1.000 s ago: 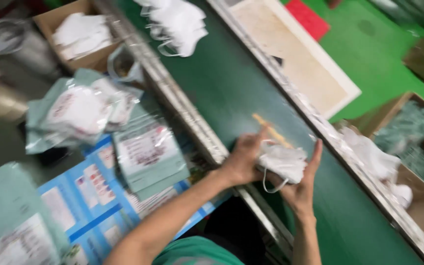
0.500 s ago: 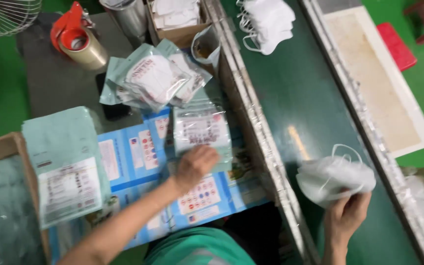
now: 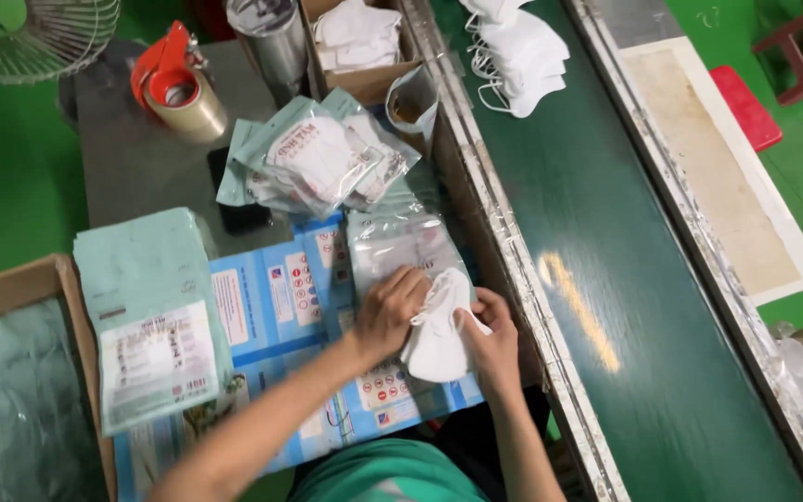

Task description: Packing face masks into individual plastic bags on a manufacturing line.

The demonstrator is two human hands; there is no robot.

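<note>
Fingers (image 3: 439, 299) of both hands were closed on a folded white face mask (image 3: 439, 339), pinching it at its upper end. The left hand (image 3: 390, 311) gripped the mask's left edge, and the right hand (image 3: 489, 336) held its right edge, so the mask hung between them.

Taking that mask as the landmark: just above it and touching it lay a clear plastic pouch (image 3: 400, 244), its mouth apparently toward the hands. Under both lay blue printed sheets (image 3: 276, 307) spread over the grey surface (image 3: 132, 163). To the mask's left stood a stack of pale green packets (image 3: 155, 321); farther above lay a heap of already bagged masks (image 3: 318, 163). Well above and left sat a red tape dispenser (image 3: 174, 88). To the right ran a dark green conveyor belt (image 3: 606, 232), carrying a pile of loose masks (image 3: 518, 51) far above.

The likely trouble: an ear loop could snag on the pouch's edge, or the thin pouch could slide on the slick sheets because neither hand pinned it. A loose pinch might also let the mask unfold or drop toward the belt's edge.
</note>
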